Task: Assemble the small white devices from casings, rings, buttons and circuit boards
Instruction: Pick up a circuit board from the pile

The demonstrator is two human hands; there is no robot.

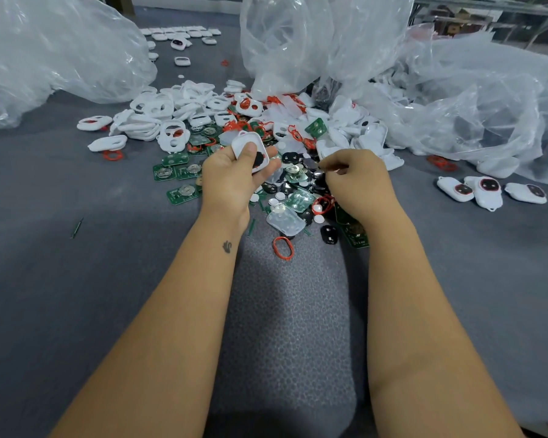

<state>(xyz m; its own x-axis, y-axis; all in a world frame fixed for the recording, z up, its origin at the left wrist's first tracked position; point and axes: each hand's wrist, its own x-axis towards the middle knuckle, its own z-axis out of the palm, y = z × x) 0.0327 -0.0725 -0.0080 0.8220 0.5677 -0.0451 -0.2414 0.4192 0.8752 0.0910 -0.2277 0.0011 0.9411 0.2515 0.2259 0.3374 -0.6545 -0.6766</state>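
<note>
Left hand is up over the parts pile, fingers and thumb curled round a white casing (black part already sitting in it). Right hand hangs knuckles-up beside it, fingertips pinching something small and dark, can't tell what.

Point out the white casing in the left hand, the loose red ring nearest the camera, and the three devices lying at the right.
white casing (246, 146): head view, its upper face above the thumb.
red ring (283, 247): head view, on its band.
three devices (488, 191): head view, middle one's body.
</note>
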